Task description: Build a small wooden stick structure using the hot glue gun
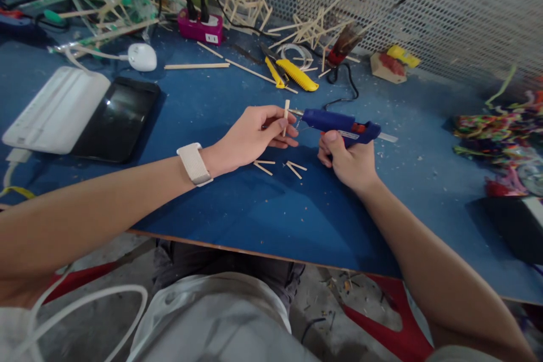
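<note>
My left hand [254, 137] pinches a short wooden stick [286, 116] upright between thumb and fingers; a pale watch band wraps that wrist. My right hand [348, 161] grips a blue hot glue gun [339, 124] by its handle. The gun's nozzle points left and nearly touches the stick. Several short cut stick pieces [280, 167] lie on the blue table [263, 209] just below both hands.
A black tablet [114, 119] and white keyboard [57, 110] lie at left. Yellow cutters [292, 74], long sticks [197, 66], a pink power strip [200, 27] and stick frames [246, 3] sit at the back. Colourful pipe cleaners [500, 130] pile up at right. Mesh wall behind.
</note>
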`<state>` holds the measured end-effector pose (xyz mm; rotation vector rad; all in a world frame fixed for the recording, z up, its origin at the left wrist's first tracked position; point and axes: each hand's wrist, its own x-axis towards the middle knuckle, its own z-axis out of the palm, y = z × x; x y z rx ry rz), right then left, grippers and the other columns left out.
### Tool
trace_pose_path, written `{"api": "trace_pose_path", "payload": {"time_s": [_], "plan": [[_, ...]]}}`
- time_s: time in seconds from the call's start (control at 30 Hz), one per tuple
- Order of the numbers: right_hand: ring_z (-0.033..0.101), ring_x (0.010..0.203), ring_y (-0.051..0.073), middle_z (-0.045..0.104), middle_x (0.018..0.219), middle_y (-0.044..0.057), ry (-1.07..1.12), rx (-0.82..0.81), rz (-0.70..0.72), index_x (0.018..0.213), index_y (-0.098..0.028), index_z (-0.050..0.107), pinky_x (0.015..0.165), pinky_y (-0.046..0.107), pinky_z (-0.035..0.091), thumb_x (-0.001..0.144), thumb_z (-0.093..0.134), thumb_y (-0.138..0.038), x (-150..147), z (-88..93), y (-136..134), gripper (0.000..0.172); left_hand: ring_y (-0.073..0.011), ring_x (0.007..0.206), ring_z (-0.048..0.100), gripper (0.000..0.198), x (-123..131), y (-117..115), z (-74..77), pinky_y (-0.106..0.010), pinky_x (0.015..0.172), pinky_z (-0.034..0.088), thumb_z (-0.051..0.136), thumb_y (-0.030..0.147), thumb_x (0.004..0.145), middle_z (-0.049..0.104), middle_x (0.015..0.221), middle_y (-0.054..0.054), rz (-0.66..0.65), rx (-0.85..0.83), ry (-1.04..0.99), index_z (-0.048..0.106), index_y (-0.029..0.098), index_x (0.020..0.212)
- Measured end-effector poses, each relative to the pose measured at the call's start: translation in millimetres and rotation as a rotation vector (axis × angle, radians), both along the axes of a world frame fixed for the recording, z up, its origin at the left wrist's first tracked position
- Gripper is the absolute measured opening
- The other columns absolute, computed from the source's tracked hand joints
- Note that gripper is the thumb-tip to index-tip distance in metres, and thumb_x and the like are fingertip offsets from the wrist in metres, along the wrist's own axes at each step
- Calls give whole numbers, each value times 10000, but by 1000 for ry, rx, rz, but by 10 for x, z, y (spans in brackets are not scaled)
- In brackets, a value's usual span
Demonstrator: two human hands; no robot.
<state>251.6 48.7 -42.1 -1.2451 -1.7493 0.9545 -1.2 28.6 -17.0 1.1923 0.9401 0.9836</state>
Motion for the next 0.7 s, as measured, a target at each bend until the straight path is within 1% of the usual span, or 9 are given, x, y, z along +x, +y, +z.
{"api": "trace_pose_path", "payload": {"time_s": [0.33, 0.5, 0.7], "plan": [[453, 463, 134, 460, 546, -44, 23, 6, 2, 758, -282, 537, 430, 330, 392, 951, 738, -868, -18, 16, -11, 649, -149, 944, 866, 203, 3, -5, -1, -263, 884, 703, 540, 168, 1198, 841, 1082, -98, 3, 10, -6, 722, 130, 1117], [443, 464, 124, 465, 566, -47, 43, 12, 9, 775, -275, 556, 433, 325, 389, 950, 739, -869, -15, 10, -7, 646, -144, 940, 868, 201, -3, -7, -6, -250, 876, 702, 532, 159, 1199, 843, 1081, -96, 0, 6, -9, 720, 129, 1133], [442, 471, 121, 462, 570, -53, 51, -3, 25, 770, -275, 536, 456, 320, 387, 952, 734, -872, -14, 2, -8, 655, -139, 925, 867, 196, 3, -6, 10, -239, 859, 704, 542, 164, 1201, 833, 1063, -91, 1, 5, -14, 718, 117, 1129]]}}
